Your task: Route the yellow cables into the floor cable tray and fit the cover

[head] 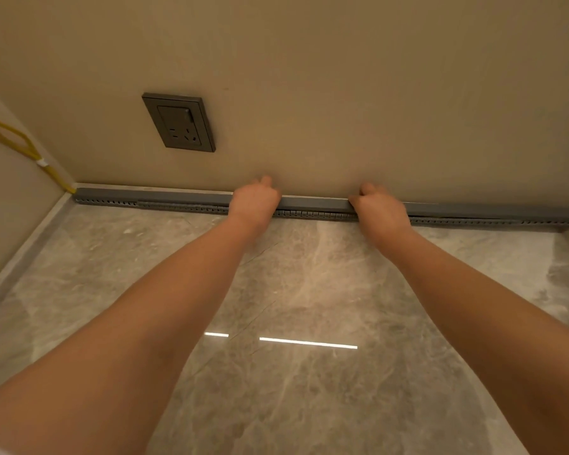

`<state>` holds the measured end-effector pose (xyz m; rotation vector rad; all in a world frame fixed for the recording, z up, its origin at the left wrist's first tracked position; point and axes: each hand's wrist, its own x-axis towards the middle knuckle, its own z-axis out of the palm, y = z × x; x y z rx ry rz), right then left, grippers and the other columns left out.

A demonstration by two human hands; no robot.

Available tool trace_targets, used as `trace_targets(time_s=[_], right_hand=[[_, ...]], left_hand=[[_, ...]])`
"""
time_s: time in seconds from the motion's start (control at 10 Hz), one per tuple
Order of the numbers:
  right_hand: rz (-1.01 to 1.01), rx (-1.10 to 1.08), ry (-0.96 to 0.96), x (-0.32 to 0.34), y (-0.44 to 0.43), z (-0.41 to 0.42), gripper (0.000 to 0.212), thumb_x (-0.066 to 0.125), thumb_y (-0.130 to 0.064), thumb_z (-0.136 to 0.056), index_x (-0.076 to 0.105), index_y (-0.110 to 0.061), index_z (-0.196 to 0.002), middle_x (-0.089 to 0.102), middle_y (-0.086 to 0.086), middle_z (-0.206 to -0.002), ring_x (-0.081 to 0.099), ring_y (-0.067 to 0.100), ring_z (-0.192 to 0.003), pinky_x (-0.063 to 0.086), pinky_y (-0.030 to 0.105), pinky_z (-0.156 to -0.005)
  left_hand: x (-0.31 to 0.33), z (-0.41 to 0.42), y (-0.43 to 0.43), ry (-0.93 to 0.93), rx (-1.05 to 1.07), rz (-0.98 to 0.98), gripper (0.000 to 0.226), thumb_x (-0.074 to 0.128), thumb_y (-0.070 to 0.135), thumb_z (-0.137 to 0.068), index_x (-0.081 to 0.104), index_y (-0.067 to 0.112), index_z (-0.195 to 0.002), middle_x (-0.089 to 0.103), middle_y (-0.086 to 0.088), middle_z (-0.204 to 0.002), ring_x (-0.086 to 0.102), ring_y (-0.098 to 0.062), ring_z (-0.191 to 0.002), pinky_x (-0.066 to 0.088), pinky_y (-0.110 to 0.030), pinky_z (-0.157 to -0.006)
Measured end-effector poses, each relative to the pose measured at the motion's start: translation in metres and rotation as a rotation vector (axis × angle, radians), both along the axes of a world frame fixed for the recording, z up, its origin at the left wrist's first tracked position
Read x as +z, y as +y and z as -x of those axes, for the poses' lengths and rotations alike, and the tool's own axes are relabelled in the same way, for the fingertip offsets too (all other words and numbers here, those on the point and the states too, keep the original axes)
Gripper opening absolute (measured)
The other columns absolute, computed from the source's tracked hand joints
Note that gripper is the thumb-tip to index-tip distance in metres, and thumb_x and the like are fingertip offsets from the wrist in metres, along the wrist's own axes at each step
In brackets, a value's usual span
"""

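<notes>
Two bare hands press a grey tray cover (312, 202) down at the foot of a wall.

The cover runs along the edge where the back wall (342, 93) meets the marble floor (309, 290), with open floor in front. The left hand (255, 200) and right hand (380, 208) sit near each other, fingers curled over the cover's top; fingertips hidden. Below it shows the slotted side of the cable tray (309, 214), its inside covered. Yellow cables (30, 149) come down the left corner to the tray's end. A wall socket (179, 123) sits above.
</notes>
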<state>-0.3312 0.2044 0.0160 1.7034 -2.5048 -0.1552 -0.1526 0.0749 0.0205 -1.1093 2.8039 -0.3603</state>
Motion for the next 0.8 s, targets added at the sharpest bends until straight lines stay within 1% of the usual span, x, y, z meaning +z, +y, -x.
trace_targets(time_s=[0.1,0.2,0.3,0.4,0.5,0.6,0.7,0.8], right_hand=[[0.018,-0.044,-0.037,-0.002,-0.001,-0.003,0.030,0.054,0.007,-0.084,0.063,-0.002,-0.110,0.050,0.016,-0.112,0.050,0.035,-0.106,0.041,0.036,-0.065],[0.030,-0.098,-0.101,-0.003,-0.001,-0.007,0.029,0.054,0.003,-0.084,0.063,-0.003,-0.110,0.050,0.015,-0.114,0.047,0.034,-0.110,0.044,0.038,-0.069],[0.018,-0.158,-0.184,0.000,-0.002,-0.011,0.027,0.057,-0.007,-0.085,0.062,-0.005,-0.112,0.049,0.014,-0.118,0.046,0.033,-0.114,0.045,0.038,-0.074],[0.069,-0.269,-0.417,0.008,-0.008,-0.018,0.029,0.060,-0.020,-0.086,0.063,-0.008,-0.111,0.055,0.014,-0.118,0.052,0.034,-0.111,0.050,0.041,-0.086],[0.172,-0.344,-0.752,0.020,-0.012,-0.031,0.041,0.062,-0.024,-0.085,0.061,-0.007,-0.122,0.063,0.014,-0.119,0.060,0.032,-0.107,0.052,0.042,-0.093],[0.259,-0.387,-0.984,0.027,-0.011,-0.044,0.055,0.063,-0.023,-0.086,0.050,-0.005,-0.136,0.061,0.014,-0.130,0.058,0.029,-0.118,0.047,0.039,-0.101],[0.328,-0.403,-1.057,0.035,0.000,-0.053,0.056,0.063,-0.022,-0.087,0.049,-0.003,-0.137,0.058,0.014,-0.135,0.056,0.029,-0.122,0.045,0.039,-0.104],[0.394,-0.415,-1.042,0.041,0.012,-0.058,0.053,0.063,-0.022,-0.087,0.051,-0.002,-0.135,0.058,0.013,-0.134,0.055,0.029,-0.122,0.044,0.039,-0.104]], left_hand=[[0.000,0.001,0.001,0.009,0.018,-0.003,0.034,0.055,-0.006,-0.087,0.061,0.008,-0.117,0.050,-0.013,-0.119,0.056,-0.031,-0.105,0.048,-0.039,-0.068],[-0.002,0.002,0.003,0.031,0.049,-0.019,0.032,0.056,-0.001,-0.088,0.061,0.009,-0.117,0.050,-0.012,-0.119,0.056,-0.030,-0.106,0.049,-0.039,-0.070],[-0.002,0.002,0.005,0.078,0.092,-0.071,0.029,0.059,0.010,-0.089,0.060,0.010,-0.118,0.051,-0.011,-0.119,0.055,-0.030,-0.108,0.050,-0.040,-0.076],[-0.001,0.003,0.009,0.196,0.136,-0.161,0.030,0.056,0.027,-0.094,0.059,0.011,-0.119,0.053,-0.012,-0.120,0.056,-0.032,-0.109,0.049,-0.040,-0.082],[0.005,0.008,0.017,0.321,0.170,-0.228,0.037,0.051,0.037,-0.096,0.059,0.013,-0.123,0.056,-0.011,-0.122,0.057,-0.032,-0.112,0.048,-0.039,-0.086],[0.015,0.012,0.025,0.456,0.224,-0.331,0.042,0.048,0.039,-0.097,0.056,0.017,-0.131,0.057,-0.009,-0.130,0.056,-0.031,-0.117,0.047,-0.040,-0.092],[0.026,0.011,0.035,0.602,0.293,-0.478,0.043,0.048,0.040,-0.096,0.055,0.019,-0.133,0.060,-0.005,-0.130,0.057,-0.028,-0.118,0.048,-0.038,-0.096],[0.033,0.012,0.043,0.702,0.319,-0.568,0.041,0.047,0.039,-0.096,0.056,0.019,-0.131,0.061,-0.004,-0.130,0.057,-0.026,-0.119,0.047,-0.037,-0.098]])
